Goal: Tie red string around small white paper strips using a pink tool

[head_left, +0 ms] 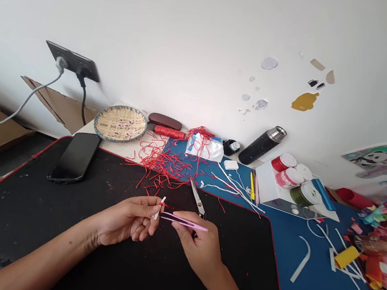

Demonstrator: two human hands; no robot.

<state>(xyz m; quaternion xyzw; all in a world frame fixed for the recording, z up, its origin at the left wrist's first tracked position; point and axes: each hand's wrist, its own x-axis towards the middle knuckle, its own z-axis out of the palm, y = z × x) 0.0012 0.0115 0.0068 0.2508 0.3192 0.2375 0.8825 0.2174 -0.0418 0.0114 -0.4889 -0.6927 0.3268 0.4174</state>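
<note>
The blue-covered counter (283, 261) before me carries a broad black mat with red edging (139, 280); a round, shallow basket of woven cane (117, 139) sits near the counter's back edge. My left hand (128, 218) has thumb and forefinger pinched together, and my right hand (203, 247) has its fingers closed round slim pink tweezers (189, 223). Steel scissors (198, 199) lie beyond the right hand, by the mat's back edge.

The narrow white strip (156, 216) is in my left fingers, over the mat's middle, its long axis near upright, top leaning right. The tweezers come at it sideways from the right, tips slightly parted and just beside it; whether they touch, I can't tell. Smallest, a bit of thin red cord (162, 204) crosses the strip near its top.
</note>
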